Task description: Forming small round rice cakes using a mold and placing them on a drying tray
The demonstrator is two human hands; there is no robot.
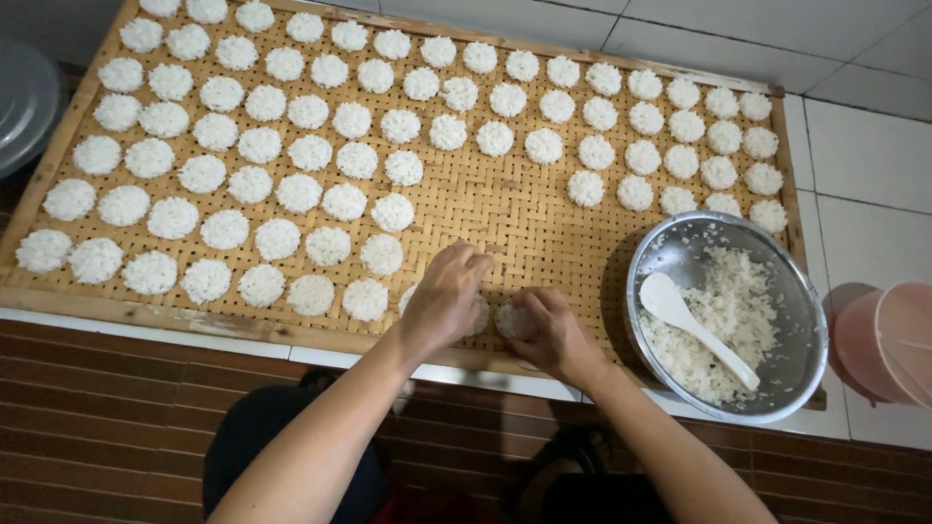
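A woven bamboo tray with a wooden frame holds several rows of round white rice cakes. My left hand rests palm down at the tray's near edge, pressing on a rice cake that it mostly hides. Beside it, my right hand has its fingers curled around a small lump of rice on the tray. The two hands nearly touch.
A steel bowl of cooked rice with a white spoon sits on the tray's right end. A pink plastic container stands at the right edge. A grey lid lies at the far left. White tiles lie beyond.
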